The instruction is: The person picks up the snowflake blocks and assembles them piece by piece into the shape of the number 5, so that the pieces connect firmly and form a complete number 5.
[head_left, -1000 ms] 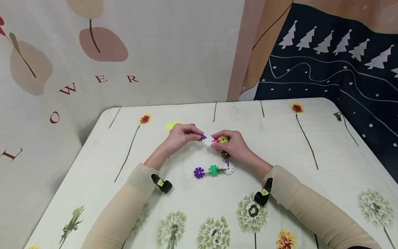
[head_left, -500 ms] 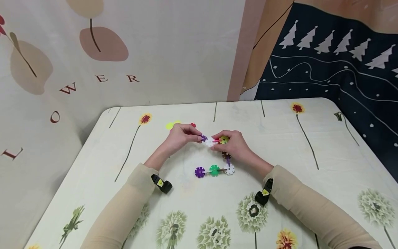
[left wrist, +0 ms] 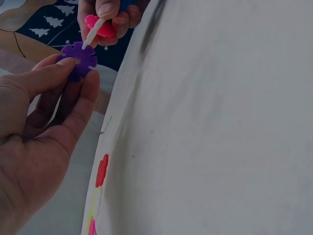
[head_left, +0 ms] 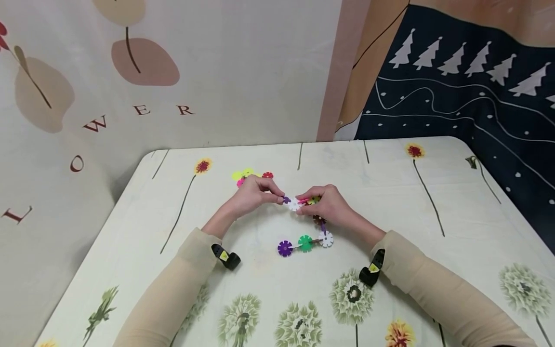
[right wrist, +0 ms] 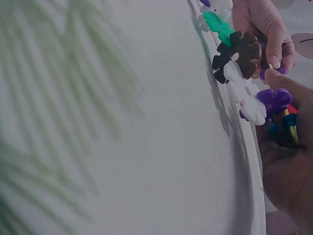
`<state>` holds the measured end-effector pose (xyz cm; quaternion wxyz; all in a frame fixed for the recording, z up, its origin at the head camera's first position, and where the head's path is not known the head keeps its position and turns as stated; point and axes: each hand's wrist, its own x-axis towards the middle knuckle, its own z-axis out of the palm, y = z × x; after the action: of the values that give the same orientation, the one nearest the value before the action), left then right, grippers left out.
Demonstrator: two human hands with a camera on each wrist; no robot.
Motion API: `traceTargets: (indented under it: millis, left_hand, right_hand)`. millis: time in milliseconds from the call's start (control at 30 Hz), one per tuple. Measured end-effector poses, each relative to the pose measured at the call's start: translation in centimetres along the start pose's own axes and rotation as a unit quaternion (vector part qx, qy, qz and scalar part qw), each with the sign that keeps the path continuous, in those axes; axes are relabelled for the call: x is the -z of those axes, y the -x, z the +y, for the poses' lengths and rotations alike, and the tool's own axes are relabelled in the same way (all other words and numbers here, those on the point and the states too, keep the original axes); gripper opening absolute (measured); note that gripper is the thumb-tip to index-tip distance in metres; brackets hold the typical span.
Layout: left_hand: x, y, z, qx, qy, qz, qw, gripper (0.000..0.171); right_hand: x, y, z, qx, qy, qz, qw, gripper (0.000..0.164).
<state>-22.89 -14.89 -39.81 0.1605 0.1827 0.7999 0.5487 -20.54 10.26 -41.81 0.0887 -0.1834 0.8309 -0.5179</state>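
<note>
Between thumb and fingers, my left hand (head_left: 255, 196) pinches a purple notched plastic disc (left wrist: 80, 61). Its rim meets a white notched disc (left wrist: 93, 33), seen edge-on in the left wrist view. My right hand (head_left: 330, 205) grips the chain of interlocked discs at the white and pink pieces (left wrist: 101, 25). From there the chain bends round through a brown disc (right wrist: 237, 55), another white disc (right wrist: 247, 95) and a green disc (head_left: 305, 243), ending in a purple disc (head_left: 284, 248). The right fingers partly hide a yellow-green disc (head_left: 314, 199).
Behind the left hand lie loose yellow discs (head_left: 247, 171), a pink disc (head_left: 240, 183) and a red disc (head_left: 268, 175). A flower-print cloth (head_left: 243, 284) covers the table, whose back edge meets a hanging printed curtain (head_left: 260, 96). Each wrist wears a black camera (head_left: 227, 258).
Both hands and the chain have shifted slightly toward the person, and the chain's hanging end has moved a little right. The hands keep their hold, and more of the loose discs behind shows.
</note>
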Motion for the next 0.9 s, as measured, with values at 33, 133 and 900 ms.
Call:
traceTargets:
  millis: [33, 133, 900]
  left_hand:
    - [0.01, -0.01, -0.03, -0.001, -0.002, 0.002, 1.0000, 0.009]
    - [0.02, 0.00, -0.05, -0.003, -0.005, 0.004, 1.0000, 0.008]
    - [-0.23, -0.03, -0.26, -0.035, -0.005, -0.005, 0.9994, 0.008]
  right_hand:
    - [0.01, 0.00, 0.00, 0.000, -0.002, 0.000, 1.000, 0.035]
    - [0.03, -0.05, 0.04, 0.003, -0.002, 0.002, 1.000, 0.035]
    - [0.17, 0.03, 0.17, 0.012, -0.036, -0.015, 0.999, 0.034]
